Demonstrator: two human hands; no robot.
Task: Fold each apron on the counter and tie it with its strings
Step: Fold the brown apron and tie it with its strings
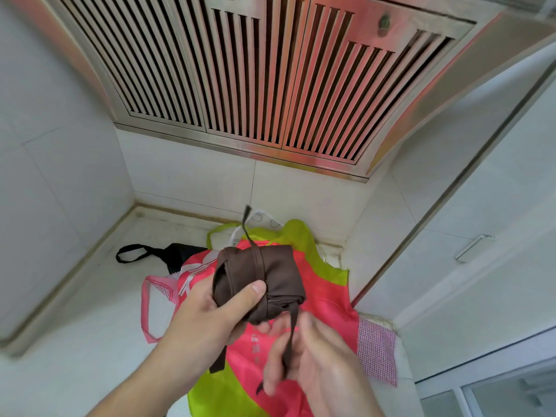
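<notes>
1. The counter [99,314] is a pale slab set in a corner: tiled wall behind and on the left, with a raised lip along its left edge, and a white cabinet [469,266] with a metal handle [474,247] closing it in on the right. Bare counter shows to the left of the cloth pile; on the right the pile runs up to the counter's edge.
2. A slatted metal hood [270,70] hangs over the back of the counter, above the hands.
3. The brown apron [264,275] is folded into a tight bundle, held up in the air over the pile, with a brown string [258,260] wrapped once around it. One loose end sticks up behind the bundle; another hangs down from its lower right corner.
4. The left hand [210,317] comes in from the lower left and grips the bundle, thumb pressed across its front, fingers hidden under it.
5. The right hand [307,356] is just below the bundle, palm up and blurred; its fingers curl round the hanging string and pinch it.
6. Under the hands lies a pink and lime-green apron [328,308] spread flat, with a pink checked patch at its right edge. White characters are printed on the pink part, too blurred to read.
7. A black apron [174,254] lies behind the pile on the left, its loop resting on the bare counter.
</notes>
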